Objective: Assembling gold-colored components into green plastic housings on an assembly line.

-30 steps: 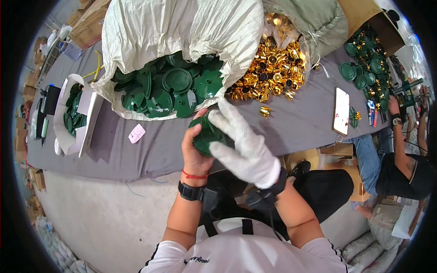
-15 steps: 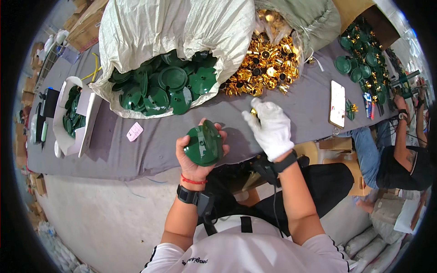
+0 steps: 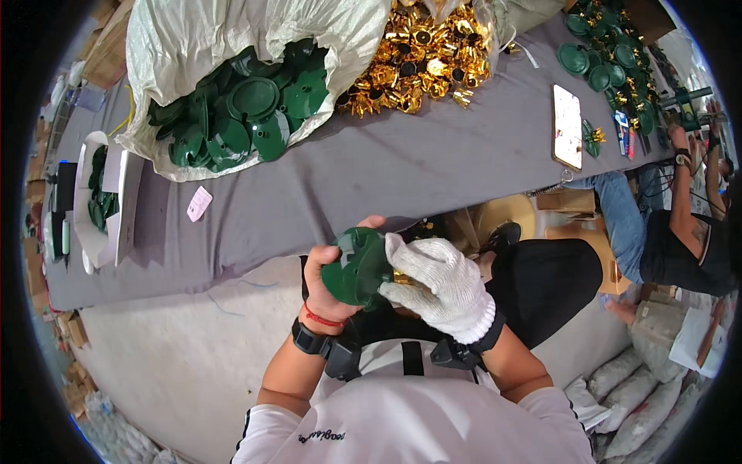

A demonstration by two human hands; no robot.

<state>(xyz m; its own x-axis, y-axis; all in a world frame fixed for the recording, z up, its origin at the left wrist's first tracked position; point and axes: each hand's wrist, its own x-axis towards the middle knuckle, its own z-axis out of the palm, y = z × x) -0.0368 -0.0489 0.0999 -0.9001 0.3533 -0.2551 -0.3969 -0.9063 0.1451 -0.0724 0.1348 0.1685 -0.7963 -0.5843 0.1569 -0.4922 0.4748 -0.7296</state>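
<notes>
My bare left hand [image 3: 318,282] grips a glossy green plastic disc [image 3: 354,267] by its edge, thumb on the near side, above my lap in front of the table edge. In a white knitted glove, my right hand [image 3: 442,288] closes in from the right and touches the disc's right side. A small shiny gold piece [image 3: 399,278] shows between its fingers, against the disc; whether it is joined to the disc is hidden by the glove.
A white woven sack [image 3: 255,23] of green discs [image 3: 253,98] lies open on the grey-covered table [image 3: 325,185], beside a heap of gold pieces [image 3: 425,58]. A white box [image 3: 127,209], pink tag [image 3: 199,203] and phone [image 3: 567,127] are there too. A co-worker [image 3: 688,247] sits at right.
My right hand has come from beside the gold heap to the disc, bringing a gold piece. The left hand still holds the disc, now closer to my body. The view has shifted.
</notes>
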